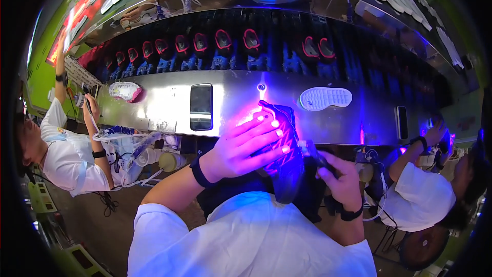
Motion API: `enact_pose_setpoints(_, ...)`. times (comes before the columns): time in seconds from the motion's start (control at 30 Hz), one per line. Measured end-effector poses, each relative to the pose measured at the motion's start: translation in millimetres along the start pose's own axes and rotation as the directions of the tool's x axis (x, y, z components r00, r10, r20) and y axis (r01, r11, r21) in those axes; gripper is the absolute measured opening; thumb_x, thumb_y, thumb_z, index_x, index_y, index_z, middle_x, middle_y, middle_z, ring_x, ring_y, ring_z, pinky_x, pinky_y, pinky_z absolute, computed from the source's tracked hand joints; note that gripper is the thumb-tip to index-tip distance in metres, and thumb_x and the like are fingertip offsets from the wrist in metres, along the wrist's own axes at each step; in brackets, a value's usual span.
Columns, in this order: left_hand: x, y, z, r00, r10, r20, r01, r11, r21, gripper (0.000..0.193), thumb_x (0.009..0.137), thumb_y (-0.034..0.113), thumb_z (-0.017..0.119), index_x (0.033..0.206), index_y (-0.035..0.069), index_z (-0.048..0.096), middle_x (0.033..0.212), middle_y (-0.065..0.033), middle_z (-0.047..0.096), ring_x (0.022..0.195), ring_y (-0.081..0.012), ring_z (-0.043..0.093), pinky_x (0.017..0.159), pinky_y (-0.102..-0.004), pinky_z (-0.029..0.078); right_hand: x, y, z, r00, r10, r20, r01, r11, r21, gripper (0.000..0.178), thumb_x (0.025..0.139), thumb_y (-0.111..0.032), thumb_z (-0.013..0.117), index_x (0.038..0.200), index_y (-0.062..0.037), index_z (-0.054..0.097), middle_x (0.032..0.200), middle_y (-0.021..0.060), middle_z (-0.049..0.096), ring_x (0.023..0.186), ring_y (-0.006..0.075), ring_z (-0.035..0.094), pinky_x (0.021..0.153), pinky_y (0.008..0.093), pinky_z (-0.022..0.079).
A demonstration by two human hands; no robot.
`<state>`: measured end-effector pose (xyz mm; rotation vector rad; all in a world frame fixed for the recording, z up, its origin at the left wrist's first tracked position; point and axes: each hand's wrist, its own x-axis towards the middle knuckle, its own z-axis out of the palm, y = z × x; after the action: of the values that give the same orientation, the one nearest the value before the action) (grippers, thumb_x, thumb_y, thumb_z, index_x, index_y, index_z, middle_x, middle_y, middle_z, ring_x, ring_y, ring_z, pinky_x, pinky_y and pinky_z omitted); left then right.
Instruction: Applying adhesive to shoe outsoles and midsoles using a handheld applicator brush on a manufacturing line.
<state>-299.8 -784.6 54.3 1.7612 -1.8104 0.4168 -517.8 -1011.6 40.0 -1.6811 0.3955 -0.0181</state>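
Observation:
My left hand [246,146] grips a dark shoe upper [285,161] from the side, fingers spread over it. The shoe glows pink and violet under a lamp. My right hand [339,177] holds a small dark tool [311,153], its tip against the shoe's right side. Both hands are just in front of my chest, near the metal conveyor's [236,115] front edge.
On the conveyor lie a white sole [325,98], a dark flat tray [201,106] and a pale shoe part [124,91]. Behind runs a row of dark shoes with red openings [223,41]. One person works at my left [69,151], another at my right [428,192].

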Motion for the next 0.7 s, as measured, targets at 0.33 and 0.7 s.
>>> enact_pose_setpoints(0.33,12,0,35,0.999,-0.002,0.051,0.002,1.000,-0.011,0.037,0.084,0.017,0.072,0.121,0.018,0.073,0.124,-0.0104,0.069,0.120,-0.0317,0.067,0.107,-0.0490,0.052,15,8,-26,0.999,0.044,0.010,-0.044,0.999,-0.016,0.043,0.093,-0.009,0.069,0.136,-0.0038,0.065,0.091,0.0036,0.069,0.080,0.0092,0.061,0.078,0.0277,0.051)
enact_pose_setpoints(0.7,-1,2,43,0.949,-0.310,0.060,0.314,0.946,-0.083,0.060,0.068,0.004,0.080,0.126,0.012,0.071,0.122,-0.0176,0.067,0.114,-0.0381,0.068,0.097,-0.0480,0.057,6,42,-15,0.996,0.080,0.031,-0.085,0.978,0.192,0.041,0.095,-0.010,0.071,0.133,0.0024,0.064,0.086,0.0025,0.067,0.076,0.0084,0.060,0.069,0.0238,0.048)
